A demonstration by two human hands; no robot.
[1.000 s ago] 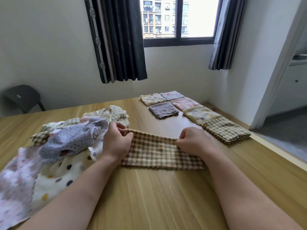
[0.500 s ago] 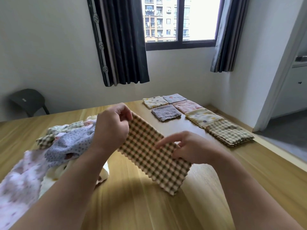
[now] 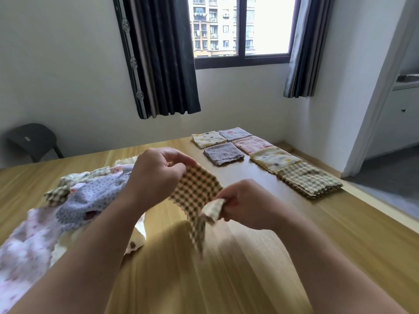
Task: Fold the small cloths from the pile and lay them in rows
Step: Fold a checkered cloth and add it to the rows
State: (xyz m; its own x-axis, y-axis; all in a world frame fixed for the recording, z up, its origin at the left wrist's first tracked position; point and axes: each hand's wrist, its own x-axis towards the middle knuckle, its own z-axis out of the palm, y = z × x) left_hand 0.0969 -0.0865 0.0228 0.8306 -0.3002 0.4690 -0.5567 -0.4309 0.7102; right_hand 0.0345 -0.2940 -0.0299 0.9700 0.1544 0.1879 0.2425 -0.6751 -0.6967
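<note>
On the left part of the table (image 3: pixel 238 279) lies the pile (image 3: pixel 74 200) of unfolded cloths, close to the person for easy taking. Beside it, the left hand (image 3: pixel 156 175) pinches the upper corner of the checked cloth (image 3: pixel 195 193) and the right hand (image 3: pixel 244 205) grips its lower edge, holding it in the air, probably to bring the halves together. Further right, the folded cloths (image 3: pixel 267 157) lie in two rows, at the far corner.

Free tabletop (image 3: pixel 249 279) between pile (image 3: pixel 90 198) and rows (image 3: pixel 274 157)
</note>
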